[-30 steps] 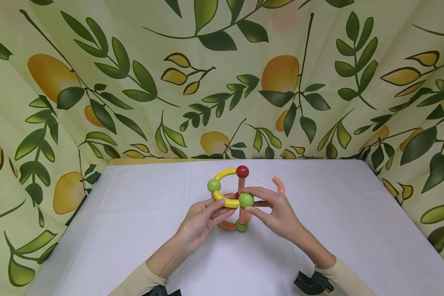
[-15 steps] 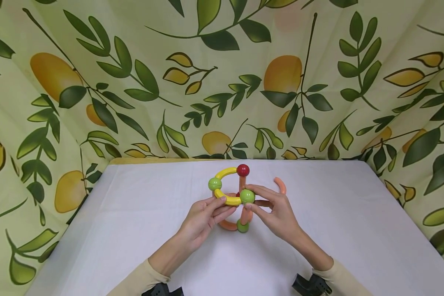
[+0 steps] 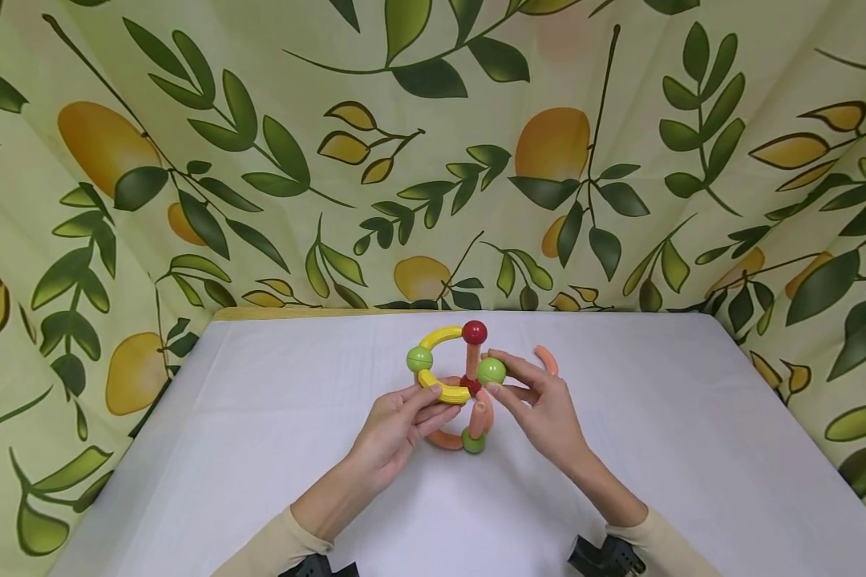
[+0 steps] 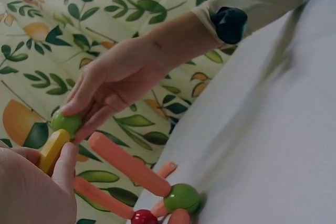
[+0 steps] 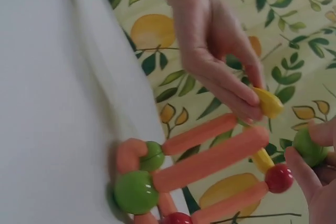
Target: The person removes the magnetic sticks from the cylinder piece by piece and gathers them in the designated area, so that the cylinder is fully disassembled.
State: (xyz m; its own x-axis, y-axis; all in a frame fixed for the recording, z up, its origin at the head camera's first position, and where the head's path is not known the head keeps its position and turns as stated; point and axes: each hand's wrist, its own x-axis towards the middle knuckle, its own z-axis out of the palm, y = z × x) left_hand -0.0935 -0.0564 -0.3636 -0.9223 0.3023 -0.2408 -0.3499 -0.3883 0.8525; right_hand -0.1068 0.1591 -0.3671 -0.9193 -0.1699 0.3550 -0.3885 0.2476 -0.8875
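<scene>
In the head view my left hand (image 3: 390, 437) pinches a yellow curved rod (image 3: 447, 393) between thumb and fingers. That rod joins a green ball (image 3: 419, 359) at its left end; its right end is bare. My right hand (image 3: 548, 413) holds another green ball (image 3: 491, 371) by its fingertips, apart from the rod's end. Both belong beside a ball-and-rod toy frame: a second yellow curved rod (image 3: 440, 335), a red ball (image 3: 474, 332) on top, orange upright rods (image 5: 212, 158) and a base green ball (image 5: 136, 191). The front upright's top is bare in the right wrist view.
A loose orange curved rod (image 3: 546, 360) lies on the white-covered table (image 3: 260, 385), right of the frame. A patterned curtain (image 3: 433, 160) hangs behind the table's far edge. A black wrist mount (image 3: 606, 554) sits on the right sleeve.
My right hand has pulled the green ball off the yellow rod's end and the front upright, moving it slightly up and right. The left hand stays nearly still on the rod.
</scene>
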